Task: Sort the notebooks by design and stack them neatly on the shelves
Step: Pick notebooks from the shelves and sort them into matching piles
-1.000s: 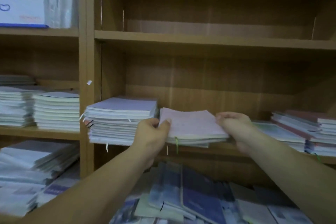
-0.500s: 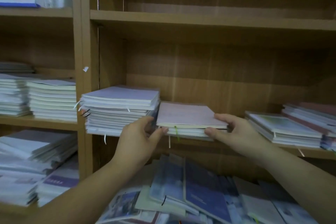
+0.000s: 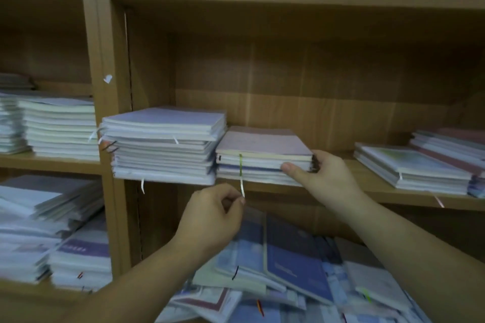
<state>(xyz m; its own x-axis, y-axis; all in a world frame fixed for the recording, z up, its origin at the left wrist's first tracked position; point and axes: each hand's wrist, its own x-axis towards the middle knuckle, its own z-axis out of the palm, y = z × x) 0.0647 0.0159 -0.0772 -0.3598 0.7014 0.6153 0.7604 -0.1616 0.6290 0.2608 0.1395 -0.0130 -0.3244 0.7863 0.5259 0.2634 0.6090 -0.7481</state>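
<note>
We see the pink-topped stack (image 3: 262,143) of notebooks lying flat on the middle shelf (image 3: 367,183), its front edge near the shelf's lip. The right hand (image 3: 325,178) holds the stack's front right corner: the thumb lies along the page edges facing us, and the other fingers (image 3: 316,162) curl round the side at the stack's 3 o'clock. A green-and-white ribbon (image 3: 240,165) hangs from the front of the stack and drops past the shelf edge.

The left hand (image 3: 212,215) sits below the shelf, at the stack's 7 o'clock, apart from the notebooks themselves. Its fingers are curled in, thumb and forefinger close together, and the ribbon's lower end meets them — we cannot tell whether they pinch it or only lie in front of it.

At the stack's 9 o'clock, touching it, stands a taller lilac-topped stack (image 3: 162,144), which overhangs the shelf front a little. Towards 3 o'clock, well apart, a low stack with a pale green cover (image 3: 409,165) rests on the same shelf, with more notebooks behind it at the frame edge. At 6 o'clock, below the shelf, a loose heap of blue notebooks (image 3: 294,265) lies overlapping and askew. In the bay at far 9 o'clock, white stacks (image 3: 60,128) fill the shelves — their covers too blurred for us to read.
</note>
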